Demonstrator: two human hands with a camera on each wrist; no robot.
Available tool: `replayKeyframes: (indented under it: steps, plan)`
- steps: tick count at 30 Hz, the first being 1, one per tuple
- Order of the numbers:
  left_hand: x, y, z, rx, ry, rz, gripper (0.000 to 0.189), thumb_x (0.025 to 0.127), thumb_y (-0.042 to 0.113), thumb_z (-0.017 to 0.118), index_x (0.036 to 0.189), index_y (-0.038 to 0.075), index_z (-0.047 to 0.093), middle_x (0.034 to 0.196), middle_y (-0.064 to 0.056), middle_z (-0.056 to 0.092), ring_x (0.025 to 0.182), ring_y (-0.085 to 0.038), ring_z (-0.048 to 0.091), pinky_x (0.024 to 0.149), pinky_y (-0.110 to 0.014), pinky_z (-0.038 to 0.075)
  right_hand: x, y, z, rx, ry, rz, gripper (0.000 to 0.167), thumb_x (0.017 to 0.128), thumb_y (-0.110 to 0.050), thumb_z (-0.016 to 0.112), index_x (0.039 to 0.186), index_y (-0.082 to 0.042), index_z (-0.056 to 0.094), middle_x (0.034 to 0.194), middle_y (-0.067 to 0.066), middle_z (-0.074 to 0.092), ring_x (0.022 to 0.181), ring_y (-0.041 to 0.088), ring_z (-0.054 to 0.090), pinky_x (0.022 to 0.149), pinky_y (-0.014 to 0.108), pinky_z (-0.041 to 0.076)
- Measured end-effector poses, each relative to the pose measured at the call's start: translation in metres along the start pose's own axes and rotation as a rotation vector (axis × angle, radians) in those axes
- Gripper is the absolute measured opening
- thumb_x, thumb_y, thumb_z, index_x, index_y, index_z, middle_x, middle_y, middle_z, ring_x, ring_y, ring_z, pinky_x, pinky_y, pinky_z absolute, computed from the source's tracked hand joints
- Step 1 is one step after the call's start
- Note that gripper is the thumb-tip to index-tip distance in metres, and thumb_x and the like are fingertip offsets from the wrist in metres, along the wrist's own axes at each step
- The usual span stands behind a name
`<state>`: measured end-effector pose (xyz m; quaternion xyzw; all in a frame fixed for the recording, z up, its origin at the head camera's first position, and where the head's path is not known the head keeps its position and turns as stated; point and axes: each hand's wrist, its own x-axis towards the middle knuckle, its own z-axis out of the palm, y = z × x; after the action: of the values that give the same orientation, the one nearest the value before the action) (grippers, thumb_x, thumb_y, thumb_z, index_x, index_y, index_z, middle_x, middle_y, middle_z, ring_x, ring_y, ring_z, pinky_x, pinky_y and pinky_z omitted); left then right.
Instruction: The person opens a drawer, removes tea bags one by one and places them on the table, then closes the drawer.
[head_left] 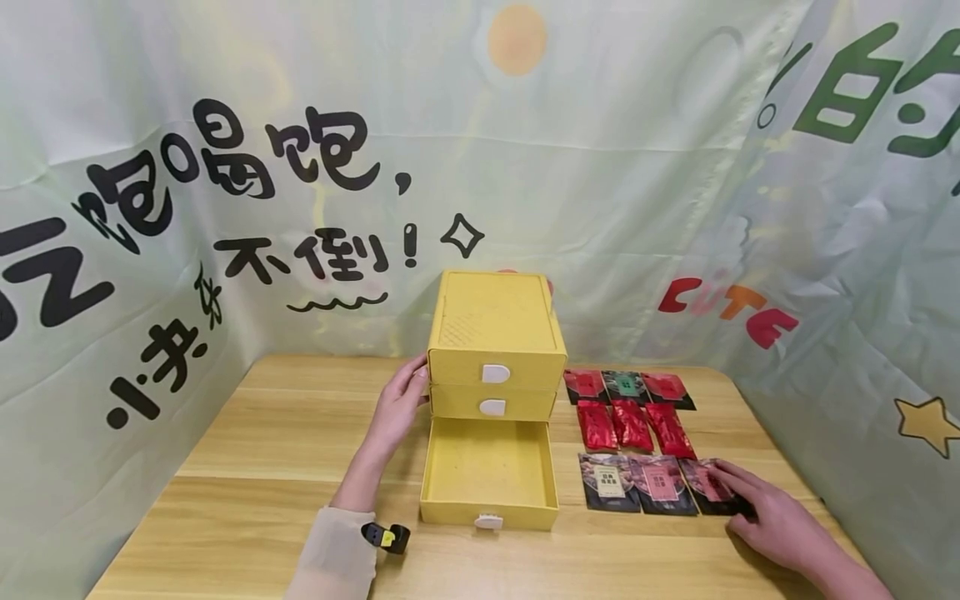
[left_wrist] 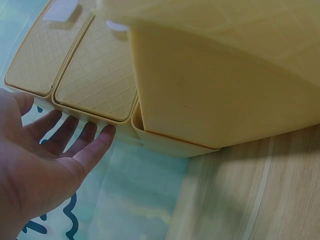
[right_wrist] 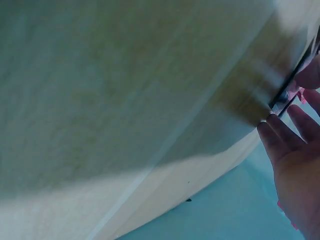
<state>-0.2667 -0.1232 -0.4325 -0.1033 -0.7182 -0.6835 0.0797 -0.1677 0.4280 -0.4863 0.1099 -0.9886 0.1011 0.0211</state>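
A yellow drawer box [head_left: 497, 317] with three tiers stands on the table; its bottom drawer [head_left: 489, 467] is pulled out and holds nothing. My left hand [head_left: 393, 408] is at the box's left side, fingertips against the side wall; the left wrist view shows these fingers [left_wrist: 85, 140] loosely extended. On the right, my right hand [head_left: 780, 521] reaches over the rightmost dark flat packet [head_left: 705, 479] of the front row, fingers on it. In the right wrist view the fingers [right_wrist: 282, 132] are fairly straight, and the packet is mostly cut off.
Beside that packet lie two more dark packets with printed labels [head_left: 663, 483]. Behind them are three shiny red sachets [head_left: 632, 425], then a back row of two red packets and one green packet [head_left: 626, 386]. A printed curtain [head_left: 600, 208] encloses the wooden table [head_left: 262, 442].
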Motion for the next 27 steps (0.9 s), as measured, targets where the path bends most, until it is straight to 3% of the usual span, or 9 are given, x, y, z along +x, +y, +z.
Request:
replayKeyframes:
  steps: [3, 7, 10, 13, 16, 18, 23, 27]
  plan:
    - [0.0, 0.0, 0.0, 0.005, 0.0, -0.014, 0.047, 0.113, 0.026, 0.047, 0.156, 0.005, 0.046, 0.159, -0.018, 0.045, 0.134, -0.04, 0.055, 0.106, -0.053, 0.053, 0.0, -0.006, -0.005, 0.001, 0.064, -0.008, 0.066, 0.079, -0.009, 0.078, 0.141, 0.003, 0.06, 0.146, 0.028, 0.053, 0.125, 0.053, 0.055, 0.093, 0.069, 0.051]
    - [-0.001, 0.002, 0.0, 0.0, 0.004, -0.002, 0.048, 0.113, 0.026, 0.046, 0.156, 0.004, 0.046, 0.159, -0.018, 0.045, 0.133, -0.04, 0.055, 0.105, -0.053, 0.054, 0.007, -0.022, -0.013, -0.018, 0.218, -0.07, 0.062, 0.079, -0.008, 0.08, 0.137, 0.003, 0.062, 0.141, 0.027, 0.057, 0.121, 0.051, 0.058, 0.092, 0.068, 0.052]
    - [0.0, 0.002, 0.0, -0.008, 0.005, 0.008, 0.047, 0.113, 0.023, 0.047, 0.155, 0.003, 0.047, 0.158, -0.019, 0.046, 0.133, -0.039, 0.056, 0.105, -0.052, 0.054, 0.014, -0.038, -0.018, -0.035, 0.346, -0.142, 0.061, 0.077, -0.007, 0.083, 0.134, 0.002, 0.064, 0.136, 0.022, 0.062, 0.098, 0.031, 0.068, 0.077, 0.051, 0.059]
    - [0.0, 0.001, 0.0, -0.014, 0.003, 0.005, 0.046, 0.113, 0.023, 0.047, 0.155, 0.004, 0.047, 0.158, -0.018, 0.046, 0.133, -0.039, 0.056, 0.105, -0.052, 0.054, 0.021, -0.055, -0.02, -0.033, 0.452, -0.214, 0.061, 0.075, -0.004, 0.083, 0.134, -0.001, 0.065, 0.133, 0.019, 0.065, 0.081, 0.018, 0.066, 0.061, 0.038, 0.056]
    - [0.0, 0.001, 0.0, -0.013, 0.001, 0.007, 0.046, 0.113, 0.023, 0.047, 0.155, 0.004, 0.047, 0.158, -0.018, 0.046, 0.133, -0.039, 0.055, 0.104, -0.052, 0.055, 0.028, -0.074, -0.022, -0.003, 0.515, -0.272, 0.062, 0.074, -0.002, 0.082, 0.133, -0.002, 0.066, 0.133, 0.018, 0.065, 0.076, 0.016, 0.063, 0.055, 0.031, 0.051]
    - [0.0, 0.001, 0.0, -0.012, 0.001, 0.001, 0.046, 0.113, 0.023, 0.047, 0.155, 0.004, 0.047, 0.158, -0.017, 0.046, 0.134, -0.039, 0.055, 0.105, -0.052, 0.054, 0.033, -0.086, -0.021, 0.005, 0.561, -0.313, 0.06, 0.072, -0.001, 0.081, 0.131, -0.003, 0.068, 0.132, 0.017, 0.066, 0.085, 0.023, 0.066, 0.058, 0.032, 0.053]
    - [0.0, 0.0, 0.0, -0.013, -0.002, -0.007, 0.047, 0.113, 0.023, 0.048, 0.156, 0.005, 0.047, 0.158, -0.017, 0.047, 0.134, -0.039, 0.055, 0.105, -0.053, 0.054, 0.043, -0.115, -0.017, 0.068, 0.618, -0.385, 0.057, 0.074, 0.0, 0.077, 0.13, -0.004, 0.069, 0.129, 0.015, 0.068, 0.072, 0.009, 0.061, 0.053, 0.016, 0.046]
    - [0.0, 0.0, 0.0, -0.013, -0.002, 0.006, 0.047, 0.113, 0.023, 0.047, 0.155, 0.003, 0.046, 0.157, -0.02, 0.047, 0.133, -0.04, 0.055, 0.105, -0.053, 0.054, 0.051, -0.14, -0.012, 0.106, 0.627, -0.431, 0.05, 0.08, -0.004, 0.074, 0.13, -0.005, 0.07, 0.128, 0.013, 0.068, 0.082, 0.015, 0.069, 0.057, 0.018, 0.053]
